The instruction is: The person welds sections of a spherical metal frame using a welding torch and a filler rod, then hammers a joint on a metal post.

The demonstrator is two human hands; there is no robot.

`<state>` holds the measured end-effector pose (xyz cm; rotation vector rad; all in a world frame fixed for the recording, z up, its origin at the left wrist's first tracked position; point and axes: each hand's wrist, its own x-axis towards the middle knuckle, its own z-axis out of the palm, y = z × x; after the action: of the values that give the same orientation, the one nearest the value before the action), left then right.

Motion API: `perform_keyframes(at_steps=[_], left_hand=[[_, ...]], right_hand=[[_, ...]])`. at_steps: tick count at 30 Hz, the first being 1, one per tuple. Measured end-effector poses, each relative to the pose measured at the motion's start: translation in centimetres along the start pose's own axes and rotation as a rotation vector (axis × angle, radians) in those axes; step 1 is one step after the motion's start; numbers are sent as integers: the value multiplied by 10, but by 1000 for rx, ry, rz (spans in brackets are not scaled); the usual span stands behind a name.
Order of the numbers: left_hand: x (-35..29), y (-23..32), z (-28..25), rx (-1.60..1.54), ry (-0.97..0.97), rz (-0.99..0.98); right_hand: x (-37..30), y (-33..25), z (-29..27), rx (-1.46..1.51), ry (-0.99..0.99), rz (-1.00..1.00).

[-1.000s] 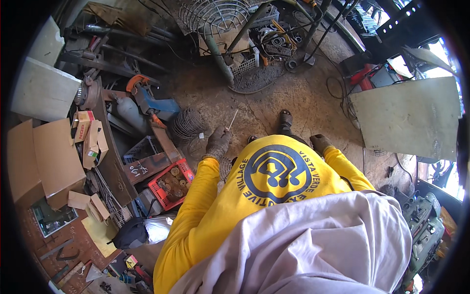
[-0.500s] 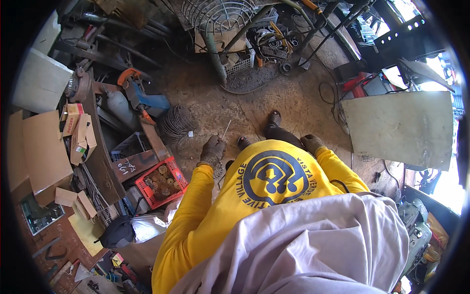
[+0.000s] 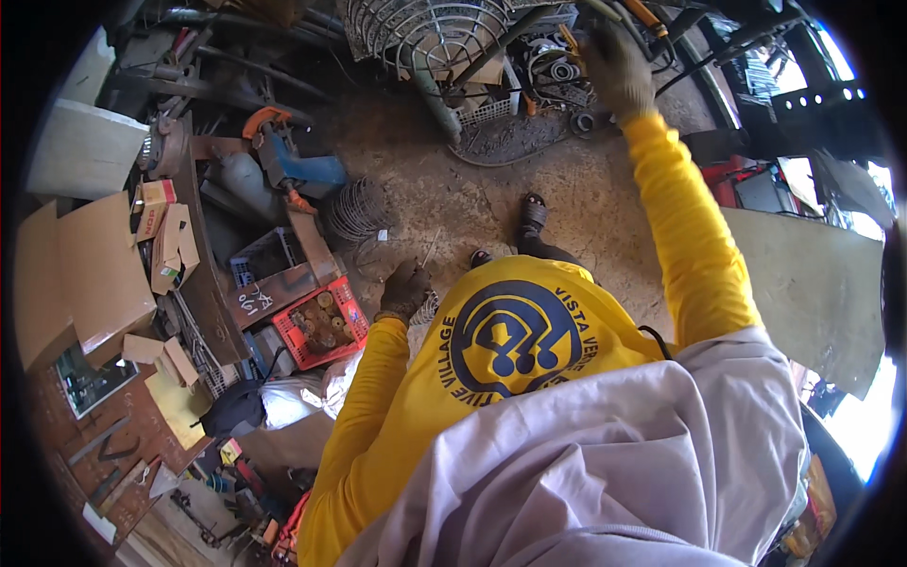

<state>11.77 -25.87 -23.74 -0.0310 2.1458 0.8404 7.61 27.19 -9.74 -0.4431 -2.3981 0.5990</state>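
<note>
My left hand (image 3: 405, 291), in a dark work glove, is closed around a thin welding rod (image 3: 431, 248) that sticks up past the fingers, low in front of my body. Far out to the front right reaches my right hand (image 3: 619, 76), in a brownish glove. It is beside the green tube legs (image 3: 436, 104) and an orange-handled tool (image 3: 646, 17); whether it touches either I cannot tell. Its fingers are blurred and partly hidden. Between the legs is a round wire grille (image 3: 444, 42) of concentric rings.
A white crate (image 3: 491, 111) and loose metal parts (image 3: 557, 71) lie under the frame. Left are a wire coil (image 3: 357, 210), a blue and orange machine (image 3: 298, 170), a red crate (image 3: 356, 317) of round parts and cardboard boxes (image 3: 106, 274). A pale sheet (image 3: 803, 293) leans right.
My right hand has swung from beside my right hip far forward to the tube frame. My left hand stays low with the welding rod. The view has shifted slightly.
</note>
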Motion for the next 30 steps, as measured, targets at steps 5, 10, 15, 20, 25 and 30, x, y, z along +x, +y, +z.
perform_keyframes(at_steps=[5, 10, 15, 20, 25, 30], left_hand=[[-7, 15, -9, -100, 127, -104], [-15, 38, 2, -308, 205, -68], [-34, 53, 1, -165, 273, -12], [-14, -15, -1, -503, 183, 76], [-22, 32, -15, -358, 257, -93], [-23, 37, -8, -406, 289, -63]], right_hand=[[122, -34, -2, -383, -263, 78], [178, -23, 18, -579, -609, 175], [183, -72, 4, -750, -765, 267], [196, -20, 23, -591, -380, 324], [189, -59, 1, -713, -751, 99], [194, -5, 54, -554, -656, 46]])
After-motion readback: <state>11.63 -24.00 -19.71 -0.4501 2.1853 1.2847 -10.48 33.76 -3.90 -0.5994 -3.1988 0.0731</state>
